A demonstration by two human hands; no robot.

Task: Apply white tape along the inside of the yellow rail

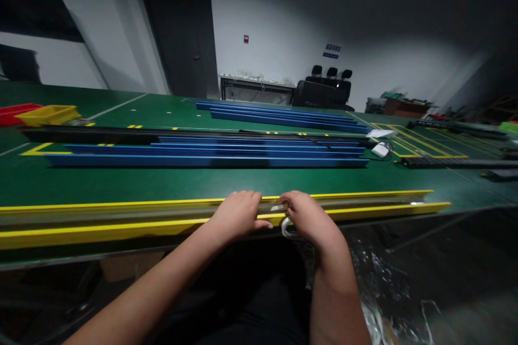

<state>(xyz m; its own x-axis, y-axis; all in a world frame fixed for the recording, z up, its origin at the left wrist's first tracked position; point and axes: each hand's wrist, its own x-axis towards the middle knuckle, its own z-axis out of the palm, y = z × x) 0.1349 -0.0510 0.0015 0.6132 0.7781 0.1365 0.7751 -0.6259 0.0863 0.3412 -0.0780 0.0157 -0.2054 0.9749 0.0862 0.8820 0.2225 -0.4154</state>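
A long yellow channel [121, 228] with a grey inside runs along the near edge of the green table. My left hand [237, 214] is wrapped over it near the middle, fingers across the far side and thumb along the near wall. Just to its right, my right hand [309, 218] is closed with its fingers bent down into the channel. A white ring that looks like a roll of tape [287, 228] hangs under this hand, against the near wall. Between my hands a small whitish piece [277, 207] lies in the channel. The right fingertips are partly hidden.
Several blue channels [210, 162] lie in parallel beyond, with black bars [101, 133] behind them. A white box-like device [381, 149] with a cable sits right of them. Yellow bin [50, 115] and red bin [20, 114] stand far left. Clear plastic wrap [380, 269] lies below the table.
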